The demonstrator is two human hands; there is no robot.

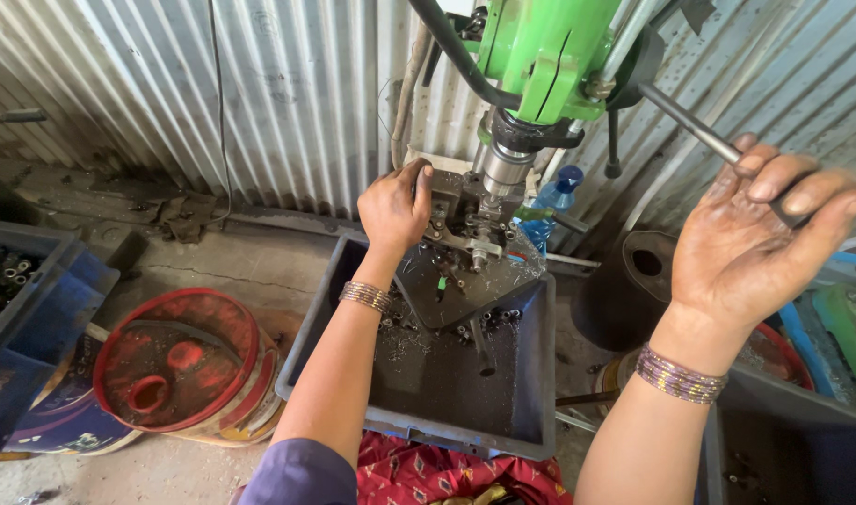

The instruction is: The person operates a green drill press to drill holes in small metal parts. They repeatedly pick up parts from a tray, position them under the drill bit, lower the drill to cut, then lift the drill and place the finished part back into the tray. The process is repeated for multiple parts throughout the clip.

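The metal fixture (465,220) sits clamped on the dark work plate (465,290) right under the spindle (505,168) of the green drill press (540,47), at the middle of the view. The left hand (393,210) rests against the fixture's left side, fingers curled down over a part there, thumb up near the top edge; what it pinches is too small to tell. The right hand (755,243) is raised off to the right, fingers wrapped loosely round the long steel feed lever (690,122), palm turned toward the camera and smeared with dark oil. Both wrists carry banded bangles.

The plate is greasy and strewn with small metal pieces and shavings. It overhangs a grey plastic tray (531,374), whose far half lies open below. A blue bottle (551,201) stands just behind the fixture. To the left, well apart, lies a red-rimmed drum lid (180,360); corrugated sheet metal (213,84) closes the back.
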